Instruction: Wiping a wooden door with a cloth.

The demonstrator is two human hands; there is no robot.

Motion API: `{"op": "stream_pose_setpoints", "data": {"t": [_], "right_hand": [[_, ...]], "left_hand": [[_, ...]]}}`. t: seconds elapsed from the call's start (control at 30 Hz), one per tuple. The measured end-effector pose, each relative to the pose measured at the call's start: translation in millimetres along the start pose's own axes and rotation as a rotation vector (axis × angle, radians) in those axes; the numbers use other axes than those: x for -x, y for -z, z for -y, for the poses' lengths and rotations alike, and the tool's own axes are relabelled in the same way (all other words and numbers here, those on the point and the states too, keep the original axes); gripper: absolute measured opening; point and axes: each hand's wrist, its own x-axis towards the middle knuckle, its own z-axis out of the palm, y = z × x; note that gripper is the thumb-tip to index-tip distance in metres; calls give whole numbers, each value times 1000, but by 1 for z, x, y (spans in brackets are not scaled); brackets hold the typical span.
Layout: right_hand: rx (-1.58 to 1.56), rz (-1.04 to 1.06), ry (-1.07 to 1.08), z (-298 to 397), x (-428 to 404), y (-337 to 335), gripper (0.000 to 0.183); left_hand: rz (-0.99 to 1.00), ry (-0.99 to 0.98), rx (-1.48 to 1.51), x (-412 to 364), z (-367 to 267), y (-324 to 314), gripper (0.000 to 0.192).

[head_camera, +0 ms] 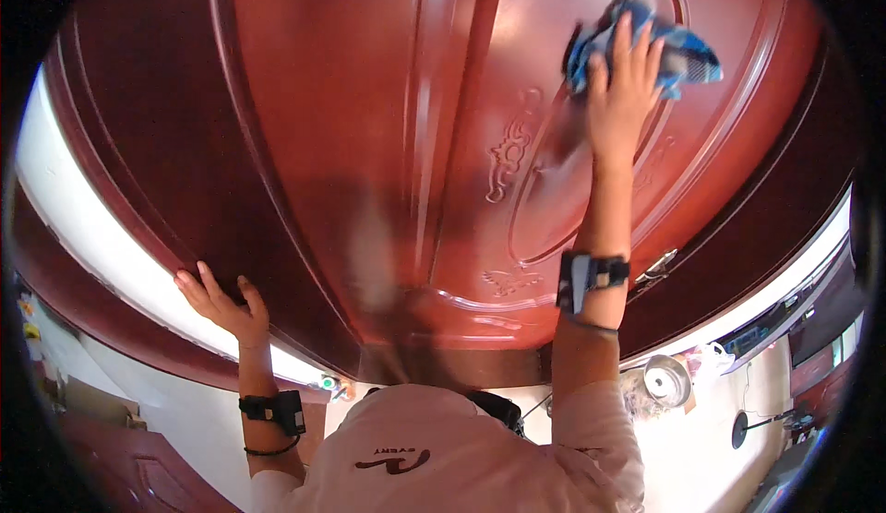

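Note:
A glossy red-brown door panel with raised carved ornament fills most of the view in front of me. At the upper right, my right hand presses a crumpled blue, black and grey checked cloth against the panel, its fingers spread over the fabric. Some blur shows around the cloth. My left hand is at the lower left, fingers apart and without any object, by the edge of the dark red door frame. Whether its palm touches the frame is hard to tell. Both forearms wear black straps.
A metal door latch plate sits on the panel's right edge. Lower right, a round metal pot stands beside a plastic bag, with a black stand farther right. Another carved red door or panel is at the lower left.

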Motion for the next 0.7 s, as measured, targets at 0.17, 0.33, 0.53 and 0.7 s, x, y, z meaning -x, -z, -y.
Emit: {"op": "stream_pose_setpoints", "data": {"t": [0.17, 0.33, 0.53, 0.7], "right_hand": [[-2, -26, 57, 32, -22, -17, 54], [45, 500, 286, 53, 121, -17, 60], [-428, 949, 659, -4, 340, -3, 30], [-360, 830, 672, 13, 288, 6, 23]], "left_hand": [[6, -4, 7, 6, 7, 3, 58], [48, 33, -14, 5, 5, 9, 58], [175, 57, 194, 24, -60, 12, 57], [593, -21, 702, 55, -135, -11, 54]]}}
